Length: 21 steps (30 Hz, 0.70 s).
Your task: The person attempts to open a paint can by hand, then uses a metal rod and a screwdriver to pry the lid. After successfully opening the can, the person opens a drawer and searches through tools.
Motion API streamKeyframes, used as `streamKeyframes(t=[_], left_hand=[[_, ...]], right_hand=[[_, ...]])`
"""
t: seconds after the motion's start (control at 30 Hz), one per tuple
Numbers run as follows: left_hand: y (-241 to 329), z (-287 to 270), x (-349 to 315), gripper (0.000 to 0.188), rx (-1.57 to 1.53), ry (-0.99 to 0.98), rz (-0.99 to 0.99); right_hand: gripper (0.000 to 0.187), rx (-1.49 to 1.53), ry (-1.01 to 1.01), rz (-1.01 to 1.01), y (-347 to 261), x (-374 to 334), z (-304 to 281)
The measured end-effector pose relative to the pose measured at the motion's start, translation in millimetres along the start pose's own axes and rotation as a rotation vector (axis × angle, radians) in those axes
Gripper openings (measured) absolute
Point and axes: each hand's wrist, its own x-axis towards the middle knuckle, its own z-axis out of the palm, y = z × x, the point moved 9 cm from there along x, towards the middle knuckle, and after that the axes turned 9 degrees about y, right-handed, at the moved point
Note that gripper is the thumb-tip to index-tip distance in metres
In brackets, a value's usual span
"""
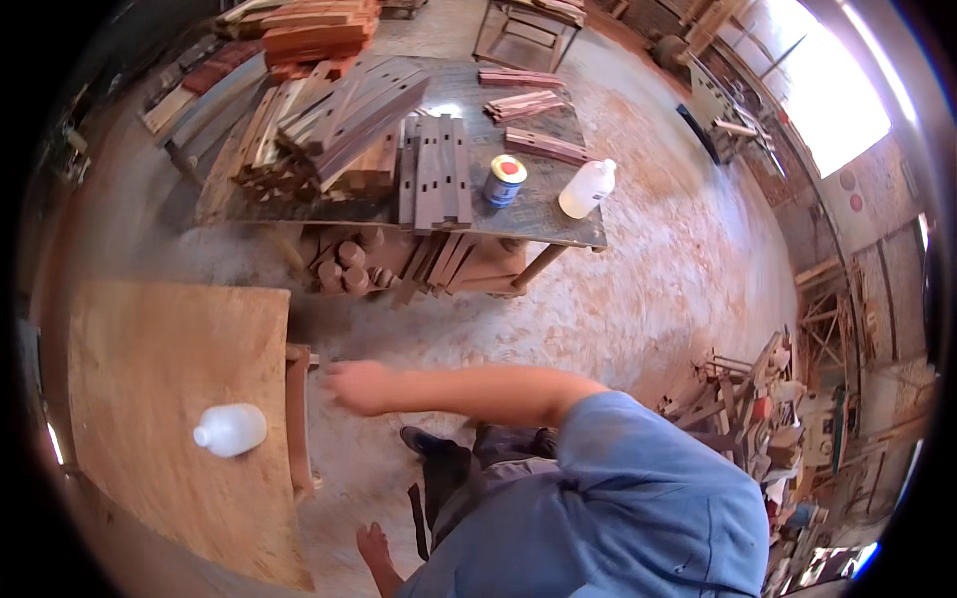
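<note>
My right hand [354,387], blurred by motion, stretches leftward across my body toward the edge of a plywood-topped table [179,349]. Its fingers look curled, but whether they hold anything is unclear. Lower down, my left hand [373,545] hangs beside my body with its fingers slightly apart and nothing visible in it. A white plastic bottle [231,430] lies or stands on the plywood; the steep view hides which. On the dark workbench [543,227] ahead are a blue tin with a yellow lid [505,180] and a translucent bottle of pale liquid [586,189].
Slotted wooden boards [436,171] and stacked planks [364,115] cover much of the workbench. Beneath it lie round wood pieces [349,264] and offcuts. Scrap wood [743,399] is heaped on the right. Dust and shavings cover the floor [678,259].
</note>
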Motion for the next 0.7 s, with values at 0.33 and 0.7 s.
streamKeyframes(t=[0.33, 0.7], left_hand=[[493.7, 241.8, -209.5, 0.096, 0.309, -0.369, 0.841], [650.6, 534.8, -252.4, 0.125, 0.230, -0.233, 1.134]], right_hand=[[0.021, 0.218, 0.014, 1.256, 358.7, -551.7, -3.3], [0.025, 0.918, 0.754, 1.881, 311.2, -745.3, 20.7]])
